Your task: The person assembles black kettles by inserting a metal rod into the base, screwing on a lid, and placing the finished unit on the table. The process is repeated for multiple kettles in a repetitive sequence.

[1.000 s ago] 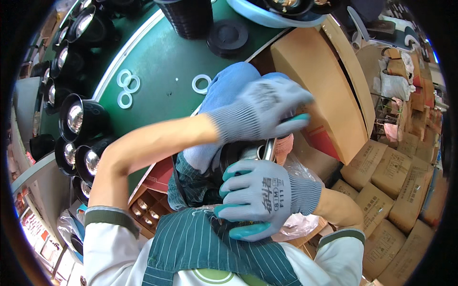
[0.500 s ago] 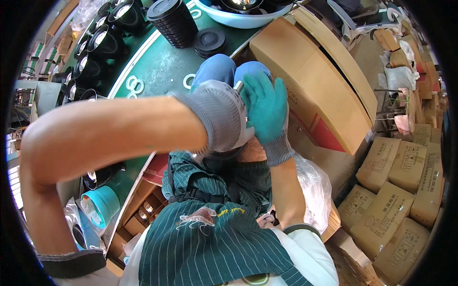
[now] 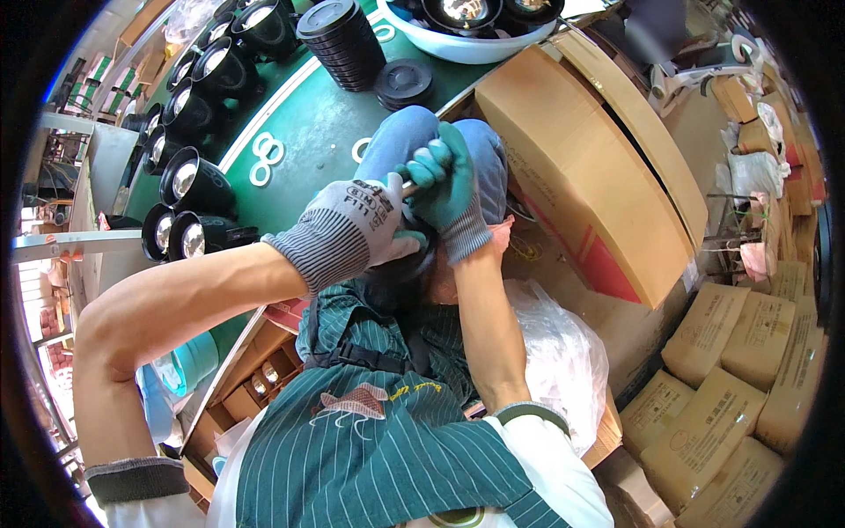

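In front of my knees, my left hand (image 3: 361, 216), in a grey-knit work glove, is closed on a thin rod-like piece (image 3: 408, 187). Only a short end of that piece shows between the hands. My right hand (image 3: 447, 183), gloved in green, has its fingers curled in at the same end, against the left hand. Whatever else lies inside the fists is hidden. Below them, partly covered by the gloves, is a dark object (image 3: 409, 268) whose kind I cannot make out. My blue-trousered knees (image 3: 400, 132) are just beyond.
Black cups with shiny insides (image 3: 189, 180) line the green table (image 3: 304, 128) at left. White rings (image 3: 267, 151), stacked black lids (image 3: 339, 44) and a pale blue basin (image 3: 475, 48) lie farther off. An open carton (image 3: 563, 158) stands right; taped boxes (image 3: 704, 422) are piled beyond clear plastic (image 3: 550, 352).
My right hand has gone from flat, fingers extended, to curled. My left hand has moved left and down, its forearm lower. The view has shifted slightly.
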Tool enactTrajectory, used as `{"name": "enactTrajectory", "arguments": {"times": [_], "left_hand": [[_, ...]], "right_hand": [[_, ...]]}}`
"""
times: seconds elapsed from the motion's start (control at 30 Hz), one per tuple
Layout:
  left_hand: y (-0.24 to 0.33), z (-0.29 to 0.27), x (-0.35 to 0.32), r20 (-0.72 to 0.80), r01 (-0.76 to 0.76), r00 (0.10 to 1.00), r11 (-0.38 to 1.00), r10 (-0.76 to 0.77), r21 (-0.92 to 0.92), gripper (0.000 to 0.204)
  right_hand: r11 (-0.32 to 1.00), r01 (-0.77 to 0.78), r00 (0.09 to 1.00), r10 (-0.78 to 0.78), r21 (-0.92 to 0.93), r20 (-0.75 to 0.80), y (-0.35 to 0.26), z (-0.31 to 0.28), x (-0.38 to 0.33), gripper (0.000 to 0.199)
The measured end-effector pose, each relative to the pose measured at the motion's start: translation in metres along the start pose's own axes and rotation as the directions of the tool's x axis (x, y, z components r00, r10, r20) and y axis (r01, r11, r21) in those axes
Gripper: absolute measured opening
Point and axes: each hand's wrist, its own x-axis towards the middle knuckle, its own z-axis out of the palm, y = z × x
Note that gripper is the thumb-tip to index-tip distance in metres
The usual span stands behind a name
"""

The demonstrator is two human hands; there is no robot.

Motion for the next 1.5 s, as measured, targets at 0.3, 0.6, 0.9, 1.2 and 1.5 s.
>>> {"name": "enactTrajectory", "arguments": {"times": [0.3,0.6,0.9,1.2,1.5], "left_hand": [[-0.081,0.033,0.034,-0.211,-0.577,0.774,0.803,0.596,0.149,0.09],[-0.147,0.083,0.038,-0.606,-0.218,0.695,0.69,-0.387,-0.69,0.063],[-0.209,0.195,0.07,-0.585,0.318,0.606,0.838,-0.539,-0.443,0.089],[-0.162,0.119,-0.003,-0.866,-0.716,0.41,0.488,-0.285,-0.499,0.095],[-0.295,-0.135,0.073,-0.901,-0.221,0.154,0.874,-0.406,-0.432,0.057]], "right_hand": [[0.704,0.535,0.842,-0.489,-0.467,0.227,0.029,0.043,-0.079,0.05],[-0.706,0.038,0.937,-0.221,-0.707,0.27,0.048,0.056,-0.131,0.107],[-0.441,0.09,0.92,-0.306,-0.893,0.244,0.028,0.096,-0.134,0.09],[0.734,0.172,0.963,-0.267,-0.656,-0.046,-0.007,0.119,-0.005,0.074],[0.729,0.063,0.998,-0.043,-0.682,0.047,-0.003,0.144,0.086,0.08]]}}
